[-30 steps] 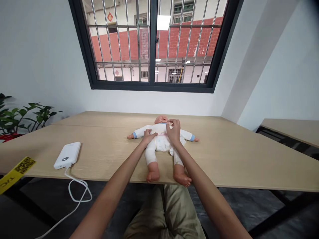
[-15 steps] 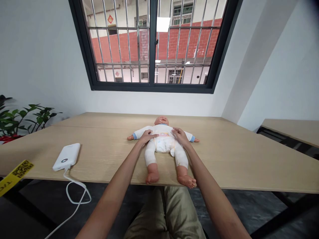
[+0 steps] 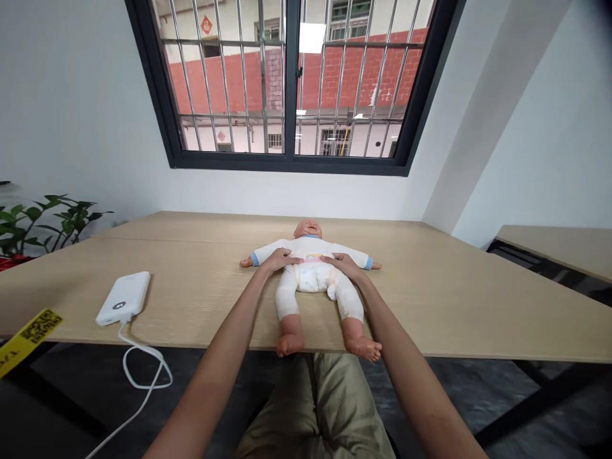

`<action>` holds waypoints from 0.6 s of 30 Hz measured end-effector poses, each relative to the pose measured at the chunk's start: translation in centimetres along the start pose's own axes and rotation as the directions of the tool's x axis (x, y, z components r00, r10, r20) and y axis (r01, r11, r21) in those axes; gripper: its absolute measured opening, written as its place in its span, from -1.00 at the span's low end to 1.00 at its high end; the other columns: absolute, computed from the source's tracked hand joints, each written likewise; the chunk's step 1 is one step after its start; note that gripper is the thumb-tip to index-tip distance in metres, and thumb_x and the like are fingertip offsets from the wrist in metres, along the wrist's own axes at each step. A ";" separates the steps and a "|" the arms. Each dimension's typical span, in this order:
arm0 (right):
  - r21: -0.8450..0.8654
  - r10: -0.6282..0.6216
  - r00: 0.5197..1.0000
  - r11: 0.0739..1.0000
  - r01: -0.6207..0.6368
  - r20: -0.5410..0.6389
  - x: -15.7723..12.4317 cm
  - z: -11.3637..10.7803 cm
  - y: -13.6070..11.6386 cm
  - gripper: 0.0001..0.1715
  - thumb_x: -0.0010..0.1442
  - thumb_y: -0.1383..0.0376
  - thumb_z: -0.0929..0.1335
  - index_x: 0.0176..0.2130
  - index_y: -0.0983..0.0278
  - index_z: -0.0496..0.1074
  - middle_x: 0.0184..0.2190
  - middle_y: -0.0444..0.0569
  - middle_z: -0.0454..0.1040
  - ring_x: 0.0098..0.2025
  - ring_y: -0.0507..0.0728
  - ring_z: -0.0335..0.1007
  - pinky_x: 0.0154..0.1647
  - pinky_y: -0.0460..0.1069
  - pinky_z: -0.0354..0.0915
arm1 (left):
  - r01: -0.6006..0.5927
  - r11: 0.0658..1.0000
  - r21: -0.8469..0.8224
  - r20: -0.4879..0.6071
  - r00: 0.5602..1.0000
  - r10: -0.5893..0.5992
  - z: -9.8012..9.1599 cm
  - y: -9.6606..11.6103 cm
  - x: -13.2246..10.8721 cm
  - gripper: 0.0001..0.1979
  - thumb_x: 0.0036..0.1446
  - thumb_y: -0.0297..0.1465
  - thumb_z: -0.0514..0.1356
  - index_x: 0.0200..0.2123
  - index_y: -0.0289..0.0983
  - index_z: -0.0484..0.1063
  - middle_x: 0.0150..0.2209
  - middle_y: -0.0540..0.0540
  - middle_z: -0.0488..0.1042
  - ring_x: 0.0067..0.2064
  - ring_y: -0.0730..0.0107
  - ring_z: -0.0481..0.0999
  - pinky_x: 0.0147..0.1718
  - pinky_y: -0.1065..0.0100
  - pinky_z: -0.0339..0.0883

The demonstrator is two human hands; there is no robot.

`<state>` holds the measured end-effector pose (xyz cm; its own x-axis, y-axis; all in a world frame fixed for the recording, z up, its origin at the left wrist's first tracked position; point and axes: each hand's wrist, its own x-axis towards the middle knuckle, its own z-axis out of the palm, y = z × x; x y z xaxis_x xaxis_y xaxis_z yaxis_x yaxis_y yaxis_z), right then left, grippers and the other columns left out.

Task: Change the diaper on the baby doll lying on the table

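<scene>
A baby doll [image 3: 313,245] in a white top with blue cuffs lies on its back, head away from me and feet at the table's front edge. Around its hips is a white diaper [image 3: 313,278] with a coloured print at the waistband. At the waist's left side, my left hand [image 3: 278,260] is closed on the diaper's edge, thumb across the front. My right hand [image 3: 345,264] grips the opposite side of the waistband in the same way. Fingers under and behind the waist are partly hidden.
On the wooden table [image 3: 201,280] a white power bank [image 3: 124,298] lies at the left, its white cable [image 3: 153,354] hanging over the front edge. A yellow tag [image 3: 29,341] shows at lower left, a potted plant [image 3: 52,223] behind. A barred window [image 3: 291,95] faces me.
My right hand has come slightly down and its fingers now reach onto the waistband. My left hand stays at the waist. The doll's feet have shifted slightly apart.
</scene>
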<state>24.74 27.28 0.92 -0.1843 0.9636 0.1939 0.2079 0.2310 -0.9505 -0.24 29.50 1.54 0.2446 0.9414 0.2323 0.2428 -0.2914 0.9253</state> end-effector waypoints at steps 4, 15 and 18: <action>0.076 0.036 0.999 0.996 -0.036 0.000 0.3 0.1 0.1 -0.49 -0.20 -0.05 0.50 -0.52 0.30 0.36 -0.59 -0.13 0.33 -0.54 0.01 0.15 -0.54 -0.08 0.13 | 0.083 0.996 -0.027 0.089 0.993 -0.080 0.3 0.5 -0.4 -0.53 -0.35 -0.10 0.44 -0.63 -0.23 0.23 -0.63 0.09 0.17 -0.54 0.46 0.17 -0.52 0.40 -0.03; -0.020 -0.083 0.983 0.997 0.081 -0.161 -0.1 1.0 -0.8 -0.60 -0.19 0.02 0.47 -0.54 0.25 0.34 -0.54 -0.10 0.36 -0.38 0.11 0.23 -0.37 -0.01 0.24 | 0.032 0.999 -0.044 -0.119 0.992 -0.037 1.7 0.1 0.0 -0.60 -0.28 -0.14 0.40 -0.47 -0.27 0.37 -0.44 -0.04 0.40 -0.29 0.25 0.40 -0.33 0.33 0.25; -0.019 -0.111 0.970 0.994 0.109 -0.218 -0.1 1.3 -0.9 -0.61 -0.18 0.03 0.47 -0.55 0.23 0.31 -0.51 -0.10 0.38 -0.35 0.12 0.25 -0.31 0.02 0.28 | -0.024 1.000 -0.007 -0.181 0.983 0.022 1.7 0.0 0.5 -0.62 -0.27 -0.19 0.39 -0.44 -0.25 0.37 -0.38 -0.02 0.40 -0.21 0.22 0.38 -0.24 0.32 0.25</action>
<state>23.37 26.77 1.42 0.0076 0.9381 0.3463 0.2043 0.3375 -0.9189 1.43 29.66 1.13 0.0759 0.9499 0.3034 0.2302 -0.3127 0.9215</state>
